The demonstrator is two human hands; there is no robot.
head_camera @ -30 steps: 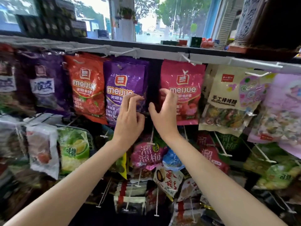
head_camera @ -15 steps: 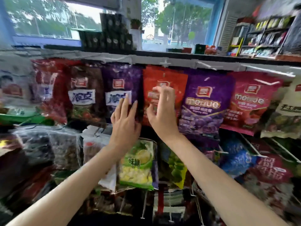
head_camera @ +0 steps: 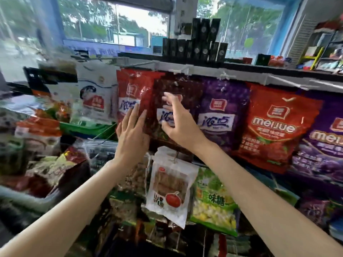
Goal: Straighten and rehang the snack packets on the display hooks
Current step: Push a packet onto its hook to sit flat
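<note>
A top row of snack packets hangs from white hooks under a grey rail [head_camera: 246, 78]. From left: a red packet [head_camera: 130, 93], a dark maroon packet [head_camera: 185, 89], a purple packet [head_camera: 220, 108], an orange-red Meijue packet [head_camera: 274, 127]. My left hand [head_camera: 132, 134] is raised with straight fingers, its tips at the seam between the red and maroon packets. My right hand [head_camera: 176, 123] lies over the maroon packet's white label, fingers spread and slightly bent; whether it pinches the packet is unclear.
Lower hooks carry a white packet with a red fruit picture [head_camera: 170, 188] and a green-yellow candy bag [head_camera: 215, 201]. White and orange bags [head_camera: 96, 97] hang at the left. Black boxes [head_camera: 196, 43] stand on the shelf top before a window.
Both hands and my view have shifted left along the top row, from the purple and pink Meijue packets to the red and maroon ones. The frame now is motion-blurred.
</note>
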